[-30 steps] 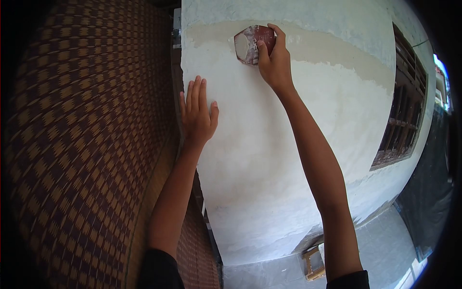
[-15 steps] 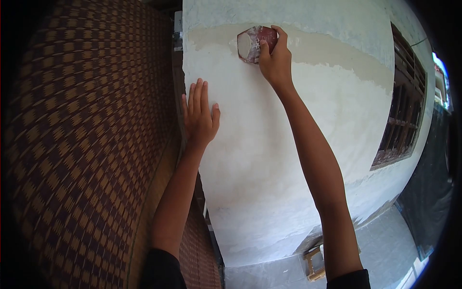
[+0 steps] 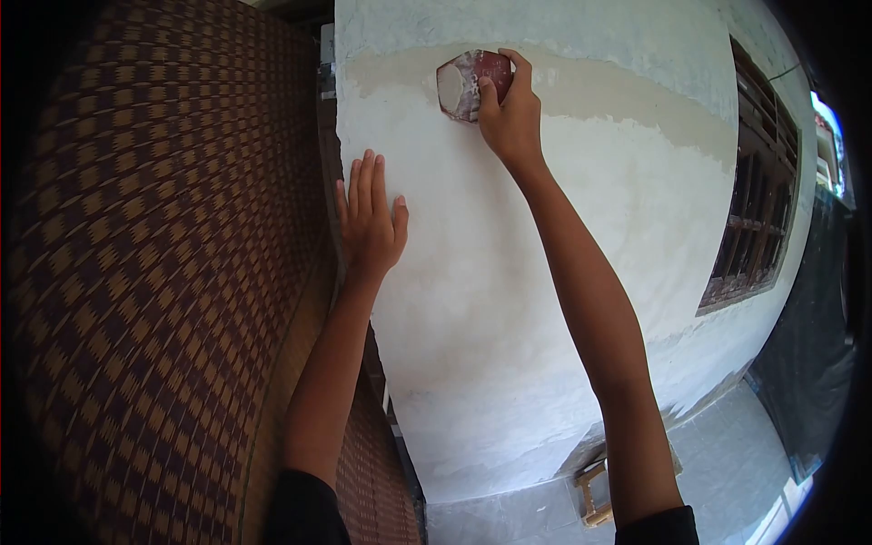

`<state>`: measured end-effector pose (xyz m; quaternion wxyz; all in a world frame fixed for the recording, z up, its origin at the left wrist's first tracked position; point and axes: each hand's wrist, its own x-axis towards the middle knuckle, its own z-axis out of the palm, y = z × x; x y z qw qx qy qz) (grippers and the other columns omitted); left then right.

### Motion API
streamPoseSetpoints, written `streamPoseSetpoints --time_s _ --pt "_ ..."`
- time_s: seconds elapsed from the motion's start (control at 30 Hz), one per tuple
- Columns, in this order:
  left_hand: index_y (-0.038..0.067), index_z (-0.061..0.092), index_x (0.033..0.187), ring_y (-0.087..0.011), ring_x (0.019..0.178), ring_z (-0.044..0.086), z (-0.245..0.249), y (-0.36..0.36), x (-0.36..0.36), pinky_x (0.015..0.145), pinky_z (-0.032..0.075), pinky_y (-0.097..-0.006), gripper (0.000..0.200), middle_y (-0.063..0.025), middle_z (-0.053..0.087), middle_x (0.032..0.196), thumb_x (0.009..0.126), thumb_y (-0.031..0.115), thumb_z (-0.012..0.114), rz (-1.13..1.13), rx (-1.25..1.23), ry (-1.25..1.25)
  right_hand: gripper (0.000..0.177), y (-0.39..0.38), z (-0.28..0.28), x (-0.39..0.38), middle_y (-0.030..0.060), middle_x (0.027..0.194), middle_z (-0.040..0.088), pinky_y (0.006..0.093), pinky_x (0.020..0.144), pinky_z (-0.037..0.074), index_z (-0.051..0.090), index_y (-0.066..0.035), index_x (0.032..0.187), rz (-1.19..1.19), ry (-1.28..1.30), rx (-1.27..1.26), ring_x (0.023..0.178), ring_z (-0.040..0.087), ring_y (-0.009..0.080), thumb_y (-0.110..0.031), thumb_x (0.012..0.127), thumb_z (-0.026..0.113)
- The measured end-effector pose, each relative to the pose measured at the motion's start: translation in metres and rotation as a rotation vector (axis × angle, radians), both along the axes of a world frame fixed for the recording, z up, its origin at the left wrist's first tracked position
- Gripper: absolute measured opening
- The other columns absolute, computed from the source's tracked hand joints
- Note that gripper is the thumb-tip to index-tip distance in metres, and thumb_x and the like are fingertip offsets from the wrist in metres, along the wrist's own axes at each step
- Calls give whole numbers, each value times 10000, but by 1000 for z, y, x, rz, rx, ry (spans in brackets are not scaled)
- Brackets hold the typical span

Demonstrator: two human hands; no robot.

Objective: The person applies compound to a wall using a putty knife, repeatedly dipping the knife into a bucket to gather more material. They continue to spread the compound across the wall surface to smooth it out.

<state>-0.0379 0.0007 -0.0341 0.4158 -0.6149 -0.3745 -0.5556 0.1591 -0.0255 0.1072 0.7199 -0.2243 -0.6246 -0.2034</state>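
My right hand (image 3: 510,113) grips a dark red, six-sided flat piece (image 3: 470,86) by its right side, with the thumb across its face. White putty-like smears cover much of that face, around a pale round patch on its left. It lies over a beige band of fresh-looking plaster on the white wall (image 3: 472,272); its exact kind I cannot tell. Lower and to the left, my left hand (image 3: 371,218) rests on the wall near its left edge, fingers stretched out and thumb apart, holding nothing.
A woven brown mat screen (image 3: 173,227) stands along the left side. To the right, a barred wooden window (image 3: 758,191) is set in the wall. Below, a small wooden stool (image 3: 595,495) stands on the grey floor (image 3: 718,454), and a dark sheet (image 3: 808,336) hangs at far right.
Both hands and the wall sit slightly farther left in view. My right hand still grips the red piece, and my left hand stays against the wall.
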Motion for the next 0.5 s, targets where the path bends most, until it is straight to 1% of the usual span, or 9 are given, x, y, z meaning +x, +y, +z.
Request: streamPoseSetpoints --time_s 0.03,0.07,0.13,0.17,0.23,0.27,0.3,0.37,0.5 --pt "34 313 1512 -300 1471 277 0 -1 0 1193 174 -553 624 -136 319 1573 945 208 508 -1 -2 -2 443 -1 0 5 260 1003 681 425 831 534 370 -1 1352 1 -1 1 903 698 384 -48 945 539" --pt "34 313 1512 -300 1471 277 0 -1 0 1193 174 -553 624 -136 319 1573 945 208 508 0 1 -5 445 -5 1 13 258 1000 682 420 829 538 370 2 1351 43 76 -28 903 700 372 -42 941 537" --pt "48 287 1521 -335 1473 256 -1 -2 0 1191 171 -558 630 -143 307 1572 942 187 494 -23 -4 0 449 -19 0 23 252 986 681 397 820 548 369 2 1353 91 208 -104 894 705 332 -46 942 543" --pt "48 287 1521 -335 1473 256 -1 -2 1 1191 171 -558 630 -143 307 1572 942 187 494 -24 -2 -1 449 -17 0 23 252 986 681 397 820 548 369 2 1353 90 207 -102 894 705 332 -46 942 543" --pt "44 287 1521 -337 1470 263 -1 -1 2 1189 177 -563 633 -143 310 1571 942 191 496 1 4 -3 450 -15 0 21 237 966 686 386 808 546 377 -14 1357 196 125 68 882 706 313 -59 946 556" --pt "44 287 1521 -337 1470 263 0 0 2 1189 177 -563 633 -143 310 1571 942 191 496 0 5 -2 447 -18 -1 17 238 959 685 392 815 537 387 -34 1356 196 89 -53 899 702 324 -69 948 568" --pt "43 286 1521 -337 1468 266 -1 0 1 1189 176 -563 633 -143 311 1570 943 192 496 -4 9 1 444 -13 -1 10 190 996 675 318 793 518 404 -78 1376 183 55 -27 869 664 226 -130 973 582" --pt "41 286 1520 -338 1467 269 -1 0 1 1188 176 -563 632 -144 312 1569 944 194 496 -8 13 4 451 -13 -2 -1 264 985 677 423 846 522 388 -44 1354 156 -6 -66 911 696 365 -61 942 572" --pt "38 289 1518 -336 1467 269 -1 -1 -1 1188 176 -564 630 -146 312 1567 945 194 498 -12 0 4 452 -6 -2 6 255 989 682 409 828 531 383 -42 1350 89 65 -50 897 702 362 -61 941 573"
